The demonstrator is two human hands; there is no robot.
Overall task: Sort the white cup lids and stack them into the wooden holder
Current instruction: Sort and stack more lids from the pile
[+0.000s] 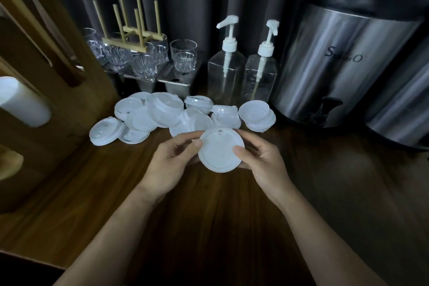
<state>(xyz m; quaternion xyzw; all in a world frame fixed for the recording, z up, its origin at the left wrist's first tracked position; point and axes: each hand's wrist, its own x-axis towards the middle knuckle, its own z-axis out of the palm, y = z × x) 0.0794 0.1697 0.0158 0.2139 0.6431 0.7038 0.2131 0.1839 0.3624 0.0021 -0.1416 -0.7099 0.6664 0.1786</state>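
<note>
Both my hands hold one white cup lid (pixel 220 150) above the dark wooden table. My left hand (pixel 173 160) pinches its left rim with the thumb on top. My right hand (pixel 262 158) grips the right rim, thumb on the lid's face. Behind the held lid lies a loose pile of several white lids (pixel 162 114), some upside down and overlapping. The wooden holder (pixel 46 58) stands at the far left, with a white stack (pixel 21 102) in one of its slots.
Glass tumblers (pixel 183 54) and a wooden peg rack (pixel 132 32) stand on steel trays at the back. Two clear pump bottles (pixel 226 69) stand right of them. A steel drinks dispenser (pixel 336 58) with a black tap, and a second (pixel 401 104), fill the right side.
</note>
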